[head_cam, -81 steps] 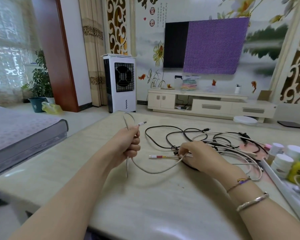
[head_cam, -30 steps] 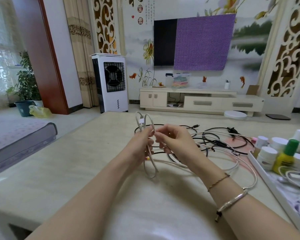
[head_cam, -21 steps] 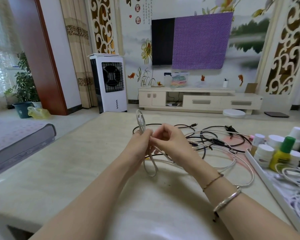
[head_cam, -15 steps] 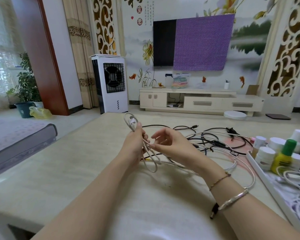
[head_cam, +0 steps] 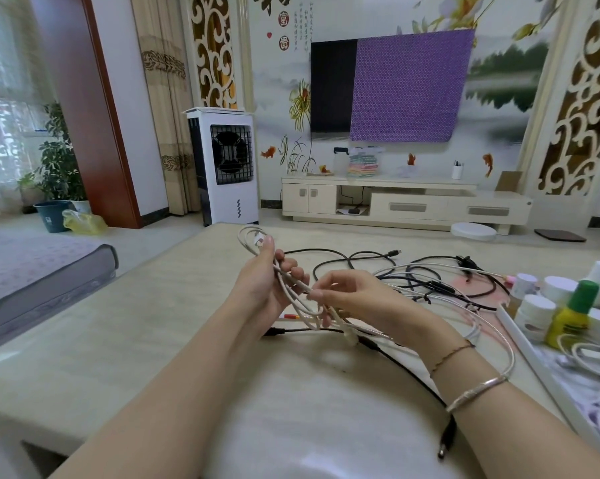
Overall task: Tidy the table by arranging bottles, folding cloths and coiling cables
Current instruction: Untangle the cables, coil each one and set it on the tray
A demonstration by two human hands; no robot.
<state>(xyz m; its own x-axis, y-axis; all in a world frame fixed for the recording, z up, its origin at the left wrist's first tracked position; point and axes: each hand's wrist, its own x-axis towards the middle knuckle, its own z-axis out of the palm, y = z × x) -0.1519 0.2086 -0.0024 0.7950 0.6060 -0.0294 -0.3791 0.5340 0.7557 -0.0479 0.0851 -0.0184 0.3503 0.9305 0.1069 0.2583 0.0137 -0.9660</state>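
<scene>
1. White cable (head_cam: 293, 299) looped in several turns, held above the middle of the table (head_cam: 153, 326).
2. Left hand (head_cam: 262, 288) curled round the loops, thumb up against the top turn.
3. Right hand (head_cam: 353, 299) pinching a strand just beside the left, fingertips together.
4. Black cables (head_cam: 353, 259) tangled toward the far edge.
5. White-capped jars (head_cam: 537, 309) and a green-capped yellow bottle (head_cam: 573, 312) near the right edge, beside a white tray (head_cam: 533, 354).
</scene>
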